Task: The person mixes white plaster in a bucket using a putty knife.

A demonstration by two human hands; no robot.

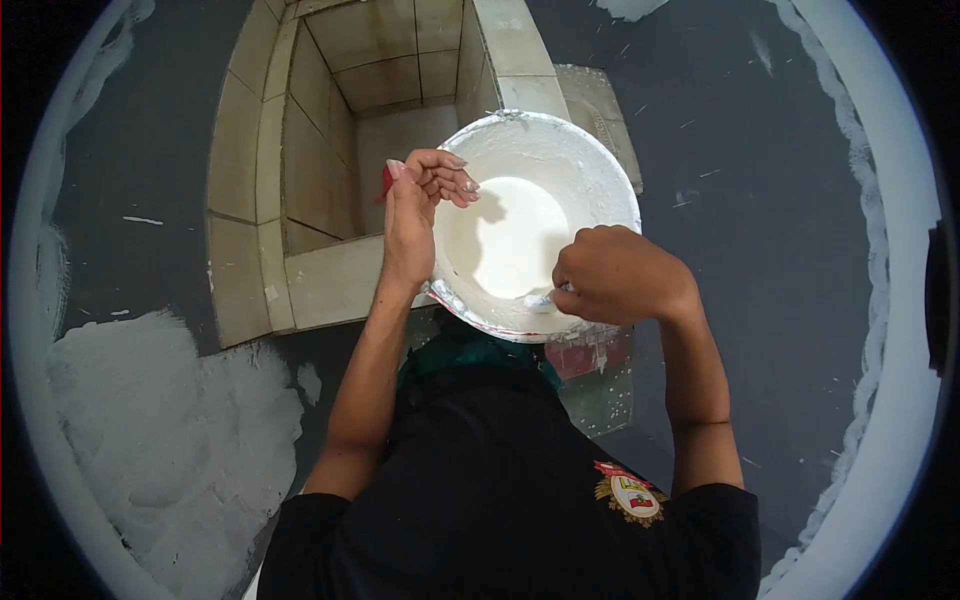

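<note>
White round bucket (pixel 580 150) of pale paste held before beige tiled niche (pixel 330 130) — left hand (pixel 415 215) curled on rim, right hand (pixel 615 275) fisted round paste-coated tool (pixel 538 300). Liable to tip and spill — thin one-handed grip.

view: head | worn on head | faces steeply down, fisheye | close above bucket (pixel 585 160) | only one view

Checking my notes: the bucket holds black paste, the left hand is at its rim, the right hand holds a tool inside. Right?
Not quite: the head view shows the paste in the bucket is white, not black. The left hand is at its rim and the right hand holds a tool inside.
</note>
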